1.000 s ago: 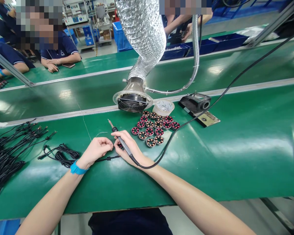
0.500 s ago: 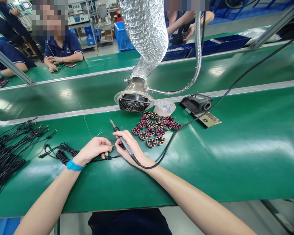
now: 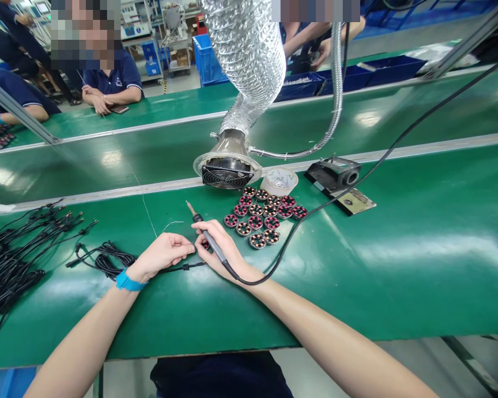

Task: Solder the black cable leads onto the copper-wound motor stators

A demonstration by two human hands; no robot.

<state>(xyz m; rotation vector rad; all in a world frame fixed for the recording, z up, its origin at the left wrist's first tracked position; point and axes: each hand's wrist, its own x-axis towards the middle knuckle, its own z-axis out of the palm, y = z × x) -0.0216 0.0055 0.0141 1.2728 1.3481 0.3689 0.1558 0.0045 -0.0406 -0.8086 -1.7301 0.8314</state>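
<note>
My right hand (image 3: 218, 246) is closed around a soldering iron (image 3: 203, 232), its tip pointing up and away to the left. Its black cord (image 3: 315, 210) runs off to the upper right. My left hand (image 3: 166, 253), with a blue wrist strap (image 3: 128, 282), pinches the end of a thin black cable (image 3: 178, 269) right against my right fingers. A small part between the two hands is mostly hidden. A cluster of several round red and copper wound parts (image 3: 261, 218) lies just right of my hands on the green belt (image 3: 398, 265).
A fume extractor fan (image 3: 226, 171) on a silver duct hangs behind the parts, beside a white tub (image 3: 279, 181) and a soldering iron stand (image 3: 336, 177). Bundles of black cables (image 3: 16, 260) lie at left. Other people sit across the far belt.
My hands have stayed together with only slight finger shifts. The view has drifted a little. A person across the belt has moved their arms.
</note>
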